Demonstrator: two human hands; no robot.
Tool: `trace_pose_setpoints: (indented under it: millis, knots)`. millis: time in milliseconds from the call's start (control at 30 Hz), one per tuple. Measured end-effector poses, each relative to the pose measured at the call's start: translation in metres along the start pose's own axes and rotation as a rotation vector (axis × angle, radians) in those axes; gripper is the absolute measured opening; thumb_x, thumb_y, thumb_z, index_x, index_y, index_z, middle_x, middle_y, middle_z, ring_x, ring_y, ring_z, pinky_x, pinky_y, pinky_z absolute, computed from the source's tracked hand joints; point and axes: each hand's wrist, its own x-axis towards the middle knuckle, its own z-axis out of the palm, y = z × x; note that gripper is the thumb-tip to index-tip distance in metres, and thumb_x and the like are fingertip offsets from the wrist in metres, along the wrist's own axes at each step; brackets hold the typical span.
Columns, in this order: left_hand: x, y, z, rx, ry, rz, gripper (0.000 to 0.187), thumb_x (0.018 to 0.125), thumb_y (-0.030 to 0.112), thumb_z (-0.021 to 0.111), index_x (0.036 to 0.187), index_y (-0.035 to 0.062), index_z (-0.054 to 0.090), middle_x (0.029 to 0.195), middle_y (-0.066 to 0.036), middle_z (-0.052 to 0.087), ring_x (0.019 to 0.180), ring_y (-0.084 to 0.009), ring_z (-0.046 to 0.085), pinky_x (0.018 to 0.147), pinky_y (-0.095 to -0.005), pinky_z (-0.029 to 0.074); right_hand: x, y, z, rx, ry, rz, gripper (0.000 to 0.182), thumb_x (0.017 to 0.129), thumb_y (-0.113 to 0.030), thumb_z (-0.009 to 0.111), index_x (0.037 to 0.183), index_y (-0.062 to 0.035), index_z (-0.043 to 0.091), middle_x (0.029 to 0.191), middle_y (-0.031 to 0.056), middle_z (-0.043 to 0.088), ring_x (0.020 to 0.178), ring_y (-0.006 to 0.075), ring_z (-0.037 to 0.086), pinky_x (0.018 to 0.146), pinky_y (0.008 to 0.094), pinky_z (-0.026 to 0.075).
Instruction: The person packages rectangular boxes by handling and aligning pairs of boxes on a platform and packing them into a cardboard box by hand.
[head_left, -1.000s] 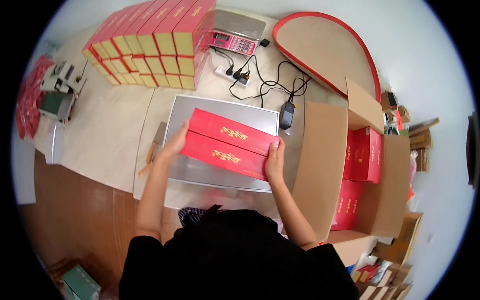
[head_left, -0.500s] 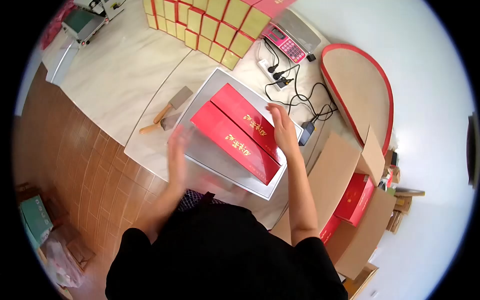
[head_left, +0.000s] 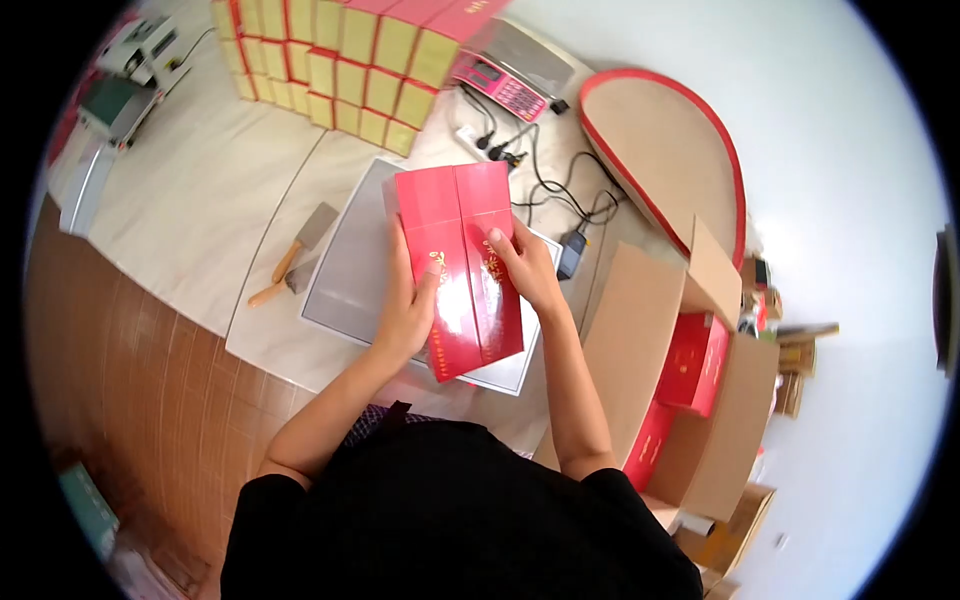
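Two long red boxes with gold characters, a left one (head_left: 440,320) and a right one (head_left: 496,325), are held side by side above a grey tray-like surface with a white edge (head_left: 350,235). My left hand (head_left: 408,300) grips the outer side of the left box, thumb on its top face. On the other side my right hand (head_left: 527,265) is closed round the right box, its thumb also on top. Part of the grey surface is hidden under the boxes.
Stacked red and gold boxes (head_left: 350,75) stand at the back, beside a pink scale (head_left: 500,88) and black cables (head_left: 570,190). Two wooden-handled scrapers (head_left: 290,258) lie left. At right are a red-rimmed round tray (head_left: 670,140) and an open carton (head_left: 625,330) holding red boxes.
Both hands have closed on the two red boxes, which have been raised off the grey surface and turned more upright in view. The camera view has shifted, moving the surroundings left.
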Motion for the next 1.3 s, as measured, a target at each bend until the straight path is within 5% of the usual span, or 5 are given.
trace_pose_setpoints:
  millis: [167,433,633,833,1300]
  knots:
    - [0.003,0.038,0.009,0.09,-0.069,0.25,0.067,0.095,0.016,0.042,0.147,-0.0051,0.006,0.152,-0.023,0.013,0.14,-0.0341,0.018,0.113,-0.0401,0.017,-0.053,-0.014,-0.021,0.216,0.232,-0.134,0.061,0.087,-0.039,0.061,0.133,-0.0019,0.048,0.107,0.0166,0.066,0.102,0.0235,0.064,0.09,0.0347,0.048]
    - [-0.016,0.038,-0.002,0.101,-0.091,0.246,0.061,0.088,0.005,0.037,0.145,-0.0031,0.02,0.146,-0.019,0.029,0.134,-0.0302,0.031,0.111,-0.0379,0.023,-0.105,-0.02,-0.005,0.246,0.332,-0.106,0.053,0.092,-0.037,0.054,0.135,-0.0059,0.047,0.118,0.017,0.062,0.112,0.0274,0.059,0.092,0.0375,0.049]
    - [-0.027,0.022,-0.019,0.098,-0.132,0.16,0.063,0.081,-0.004,0.033,0.144,-0.0032,0.025,0.147,-0.018,0.031,0.137,-0.0282,0.028,0.111,-0.0353,0.021,-0.124,-0.003,0.016,0.395,0.342,-0.152,0.075,0.099,-0.054,0.02,0.135,0.0079,0.042,0.127,0.0217,0.053,0.118,0.0335,0.052,0.09,0.0396,0.049]
    - [-0.028,0.047,-0.026,0.138,-0.067,0.219,0.057,0.086,0.0,0.031,0.142,-0.0032,0.029,0.148,-0.017,0.031,0.139,-0.0272,0.026,0.112,-0.0353,0.021,-0.132,0.001,0.0,0.509,0.389,-0.086,0.067,0.101,-0.048,0.019,0.133,0.0052,0.045,0.13,0.0214,0.052,0.115,0.0314,0.055,0.093,0.0397,0.047]
    - [-0.1,-0.016,-0.072,-0.039,0.05,-0.198,0.041,0.1,0.017,0.033,0.136,-0.0013,0.041,0.139,-0.018,0.044,0.131,-0.0263,0.041,0.111,-0.0375,0.027,-0.16,0.044,0.007,0.511,0.355,0.063,0.063,0.101,-0.047,0.022,0.126,0.0024,0.052,0.114,0.0186,0.062,0.096,0.0255,0.062,0.08,0.0358,0.051]
